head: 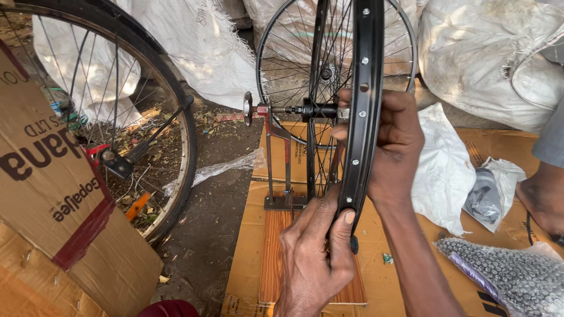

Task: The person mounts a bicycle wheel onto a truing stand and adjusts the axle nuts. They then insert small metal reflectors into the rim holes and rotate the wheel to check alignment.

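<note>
The left hand (314, 252) pinches the black bicycle rim (364, 88) near its bottom; the right hand (390, 144) wraps it higher up, beside the truing stand (282, 170).

Cardboard box (53, 176), white sacks (493, 53) (bulging)

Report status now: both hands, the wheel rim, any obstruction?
Left hand pinching black rim low. Right hand gripping it near the hub axle. Rim upright in truing stand. Nothing blocking.
</note>
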